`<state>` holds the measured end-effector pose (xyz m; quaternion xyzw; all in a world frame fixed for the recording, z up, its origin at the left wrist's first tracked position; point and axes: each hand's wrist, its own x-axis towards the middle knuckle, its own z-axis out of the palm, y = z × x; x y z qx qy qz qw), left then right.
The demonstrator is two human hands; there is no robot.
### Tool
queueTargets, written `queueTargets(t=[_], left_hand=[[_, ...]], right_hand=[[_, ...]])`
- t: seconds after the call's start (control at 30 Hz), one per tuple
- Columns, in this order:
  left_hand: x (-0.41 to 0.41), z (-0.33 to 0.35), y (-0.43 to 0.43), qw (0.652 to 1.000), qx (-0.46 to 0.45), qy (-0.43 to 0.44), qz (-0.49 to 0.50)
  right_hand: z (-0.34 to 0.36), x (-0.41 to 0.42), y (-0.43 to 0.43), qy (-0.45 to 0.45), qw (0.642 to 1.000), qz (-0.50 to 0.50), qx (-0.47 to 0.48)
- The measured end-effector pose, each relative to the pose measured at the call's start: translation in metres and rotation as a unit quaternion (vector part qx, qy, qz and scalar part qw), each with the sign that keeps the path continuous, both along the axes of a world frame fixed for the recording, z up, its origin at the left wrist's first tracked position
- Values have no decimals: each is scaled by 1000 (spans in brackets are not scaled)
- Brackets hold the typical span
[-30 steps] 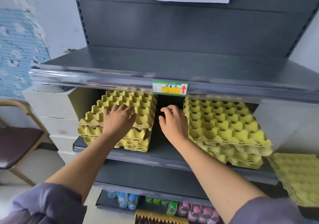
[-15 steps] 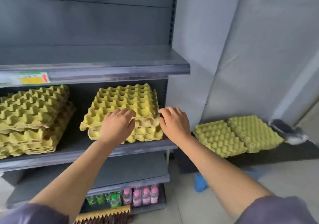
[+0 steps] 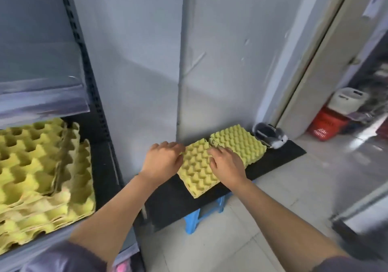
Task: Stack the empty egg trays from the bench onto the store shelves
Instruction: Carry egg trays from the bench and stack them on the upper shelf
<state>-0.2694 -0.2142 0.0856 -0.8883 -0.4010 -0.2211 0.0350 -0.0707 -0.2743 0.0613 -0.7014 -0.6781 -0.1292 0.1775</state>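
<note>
Lying on the table, the egg tray looks light, crushable pulp, best taken at opposite edges; left hand curls at its edge, grip unclear, while right hand lies flat on top, holding nothing

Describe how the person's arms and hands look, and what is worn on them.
The left hand and right hand are bare, with no gloves, wristwatch or band in view. Both forearms are uncovered. The left sleeve and right sleeve are a dull greyish-purple fabric, ending near the elbows at the picture's bottom edge.
</note>
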Motion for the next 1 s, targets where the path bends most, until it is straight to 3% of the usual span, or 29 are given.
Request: queueTargets(t=[0.23,0.43,0.73,1.0], left_hand=[[92,-19,77,997,-68,7,-45],[131,-57,112,988,-135,69,-34],[177,-128,121,969,-221,99,56],[196,-219,96,955,-242,152,79]], right_hand=[[-13,89,53,13,997,-41,-68],[-40,150,85,28,988,-41,-145],[-102,222,131,38,976,48,-211],[-186,227,144,-13,946,165,-280]])
